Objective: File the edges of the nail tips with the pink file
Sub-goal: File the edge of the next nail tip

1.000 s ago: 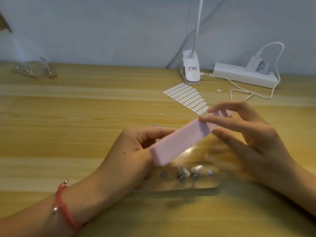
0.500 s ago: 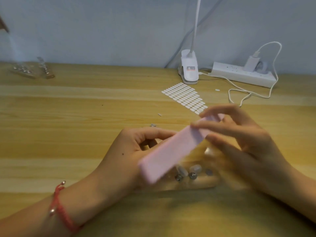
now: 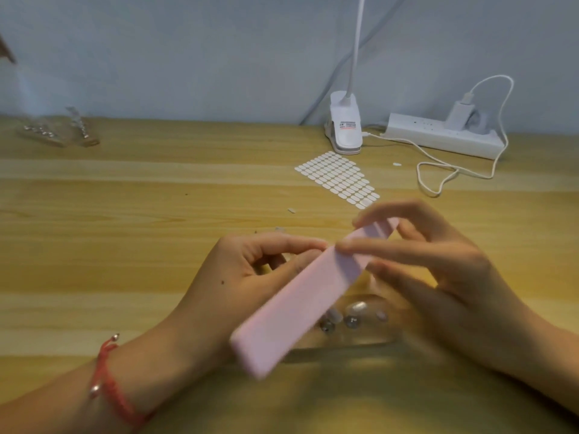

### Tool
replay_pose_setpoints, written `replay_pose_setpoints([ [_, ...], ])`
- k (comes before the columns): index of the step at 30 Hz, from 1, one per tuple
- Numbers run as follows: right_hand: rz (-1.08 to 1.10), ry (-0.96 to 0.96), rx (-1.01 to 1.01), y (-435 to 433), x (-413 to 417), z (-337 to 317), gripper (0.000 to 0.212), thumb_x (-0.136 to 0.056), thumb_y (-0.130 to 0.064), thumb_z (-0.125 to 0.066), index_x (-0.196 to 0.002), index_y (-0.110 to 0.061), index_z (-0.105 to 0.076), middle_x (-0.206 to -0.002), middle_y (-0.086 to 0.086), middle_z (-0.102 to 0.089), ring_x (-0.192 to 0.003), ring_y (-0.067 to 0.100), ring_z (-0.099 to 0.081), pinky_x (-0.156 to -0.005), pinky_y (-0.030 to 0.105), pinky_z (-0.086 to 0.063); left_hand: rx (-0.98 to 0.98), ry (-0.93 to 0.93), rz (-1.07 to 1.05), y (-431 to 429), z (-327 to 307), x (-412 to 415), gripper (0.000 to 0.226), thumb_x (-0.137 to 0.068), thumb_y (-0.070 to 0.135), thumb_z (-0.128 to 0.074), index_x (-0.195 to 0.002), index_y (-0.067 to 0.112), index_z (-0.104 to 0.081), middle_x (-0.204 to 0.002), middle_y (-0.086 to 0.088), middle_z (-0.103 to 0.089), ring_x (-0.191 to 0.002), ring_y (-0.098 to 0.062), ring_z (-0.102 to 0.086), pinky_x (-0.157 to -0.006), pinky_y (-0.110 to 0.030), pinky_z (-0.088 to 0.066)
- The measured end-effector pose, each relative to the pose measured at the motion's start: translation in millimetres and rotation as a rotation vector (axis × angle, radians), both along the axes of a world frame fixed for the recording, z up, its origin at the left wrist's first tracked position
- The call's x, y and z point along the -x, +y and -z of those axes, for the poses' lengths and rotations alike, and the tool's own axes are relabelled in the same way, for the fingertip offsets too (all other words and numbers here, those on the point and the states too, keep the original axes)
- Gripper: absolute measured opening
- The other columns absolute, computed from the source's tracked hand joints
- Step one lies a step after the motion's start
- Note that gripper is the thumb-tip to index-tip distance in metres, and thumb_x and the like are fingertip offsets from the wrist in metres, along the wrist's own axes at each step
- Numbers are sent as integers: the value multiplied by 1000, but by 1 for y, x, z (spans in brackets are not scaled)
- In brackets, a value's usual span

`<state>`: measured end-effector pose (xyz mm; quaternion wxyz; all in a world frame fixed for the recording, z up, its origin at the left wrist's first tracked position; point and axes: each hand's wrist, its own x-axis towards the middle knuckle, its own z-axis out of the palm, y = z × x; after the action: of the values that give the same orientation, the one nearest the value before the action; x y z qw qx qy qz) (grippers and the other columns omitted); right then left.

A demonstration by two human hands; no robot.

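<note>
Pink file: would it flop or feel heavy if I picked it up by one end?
Probably stiff: the pink file runs straight though the right hand pinches only its far end. Likely light, since one pinch seems to carry that thick block.

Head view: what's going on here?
A person works at a wooden table. The right hand pinches the far end of the pink file, which slants toward the camera. On the left hand, finger and thumb meet at the file's edge; what they hold is hidden. Nail tips sit on a clear stand below.
</note>
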<state>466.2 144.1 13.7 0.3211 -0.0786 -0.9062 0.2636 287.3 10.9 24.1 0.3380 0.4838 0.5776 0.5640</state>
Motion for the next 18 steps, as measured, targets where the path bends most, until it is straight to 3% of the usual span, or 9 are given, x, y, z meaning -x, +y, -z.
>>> replay_pose_setpoints([
  [2,87,27,55,8,-1,-3,30,-92,-19,-59,-119,-29,-64,-120,4,-55,-117,11,-52,-100,35,-44,-19,41,-33,0,2,1,34,-65,24,-86,-78,52,-73,-78,11,-74,-54,-7,-62,-43,-21,-46],
  [6,-10,-15,43,-1,2,-3,29,-93,-22,-57,-120,-28,-65,-119,5,-56,-118,16,-53,-96,24,-44,-36,75,-7,2,-1,1,32,-57,37,-82,-84,51,-72,-88,7,-72,-72,-31,-61,-52,-41,-48],
  [8,7,-11,55,2,1,-3,29,-92,-24,-60,-120,-28,-64,-119,4,-56,-118,15,-53,-97,25,-44,-42,76,0,1,0,2,27,-65,30,-85,-85,45,-74,-87,7,-72,-72,-24,-65,-52,-34,-48],
  [10,75,-4,85,8,-1,-5,30,-91,-23,-59,-121,-28,-63,-119,4,-57,-118,14,-53,-101,29,-44,-52,75,-7,0,2,2,24,-72,20,-76,-87,39,-76,-85,12,-73,-70,-8,-67,-53,-20,-47],
  [11,76,-10,76,8,-1,-6,30,-92,-24,-59,-121,-28,-63,-119,4,-57,-118,14,-53,-101,28,-44,-47,68,-8,0,2,2,24,-72,20,-76,-87,38,-76,-84,12,-72,-70,-9,-67,-51,-21,-47],
  [13,15,-28,17,3,0,-4,31,-93,-24,-56,-123,-27,-62,-120,5,-56,-118,14,-52,-96,22,-44,-34,59,-8,0,0,1,28,-64,28,-86,-85,42,-74,-86,8,-71,-72,-29,-64,-46,-34,-47],
  [14,-9,-37,-3,1,1,-3,31,-92,-23,-54,-123,-27,-63,-120,6,-55,-118,14,-53,-95,20,-44,-35,58,-14,1,0,2,27,-59,32,-79,-85,41,-74,-87,7,-71,-73,-34,-61,-48,-37,-46],
  [15,-7,-38,-2,2,1,-2,31,-92,-23,-56,-123,-26,-63,-120,6,-55,-117,14,-53,-95,20,-44,-40,46,-12,2,0,2,25,-59,30,-75,-84,38,-75,-86,7,-71,-68,-30,-61,-45,-31,-47],
  [18,93,-1,73,11,-1,-4,31,-91,-21,-59,-122,-27,-62,-118,5,-57,-117,15,-54,-100,23,-42,-49,47,-12,0,2,2,23,-76,8,-74,-84,28,-78,-74,15,-70,-56,4,-58,-46,-5,-40],
])
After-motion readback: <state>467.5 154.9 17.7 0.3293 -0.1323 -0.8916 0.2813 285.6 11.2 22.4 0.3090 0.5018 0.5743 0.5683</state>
